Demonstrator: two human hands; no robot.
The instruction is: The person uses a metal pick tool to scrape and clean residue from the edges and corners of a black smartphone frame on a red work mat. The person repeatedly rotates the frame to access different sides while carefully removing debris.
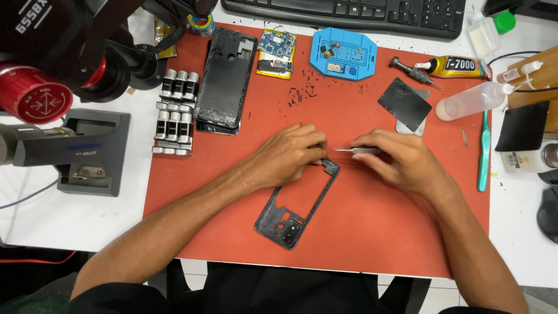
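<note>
A black phone frame lies tilted on the red work mat, its camera end toward me. My left hand presses on the frame's far end and holds it down. My right hand grips metal tweezers, whose tips point left toward the frame's far corner next to my left fingers.
A cracked black phone body, a circuit board and a blue parts tray lie at the mat's far side. Glue tube, squeeze bottle, green brush on the right. Microscope and keyboard beyond.
</note>
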